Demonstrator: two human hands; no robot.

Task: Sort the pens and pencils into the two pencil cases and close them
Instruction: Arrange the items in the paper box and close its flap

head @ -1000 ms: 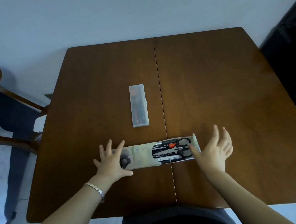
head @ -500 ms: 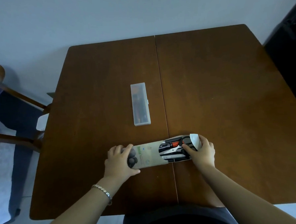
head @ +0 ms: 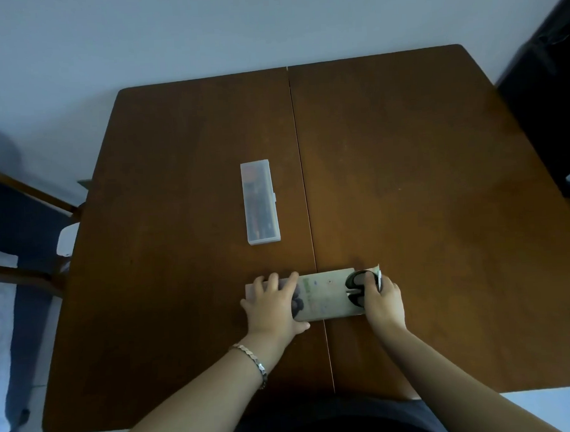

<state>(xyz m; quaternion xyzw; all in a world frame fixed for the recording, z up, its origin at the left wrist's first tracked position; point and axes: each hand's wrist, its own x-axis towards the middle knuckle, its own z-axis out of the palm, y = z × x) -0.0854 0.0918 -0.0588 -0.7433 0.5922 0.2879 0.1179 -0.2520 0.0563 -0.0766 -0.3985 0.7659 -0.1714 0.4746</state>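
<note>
A beige sliding pencil case [head: 327, 294] lies crosswise near the front edge of the brown table [head: 423, 175]. My left hand [head: 271, 304] presses flat on its left end. My right hand [head: 382, 296] grips its right end, where black scissor handles [head: 355, 286] and a white flap still show. The rest of its contents are hidden under the cover. A clear plastic pencil case [head: 260, 202] lies shut farther back, left of the table's middle seam, with dark and orange pencils showing through.
A wooden chair [head: 18, 196] stands off the table's left side. A dark piece of furniture [head: 554, 86] sits at the far right. My dark-clothed lap [head: 334, 421] is at the table's front edge.
The beige case has slid nearly shut: the pens and red-handled tool seen earlier are now covered. My right hand pushed leftward onto its end, and my left hand settled onto the cover.
</note>
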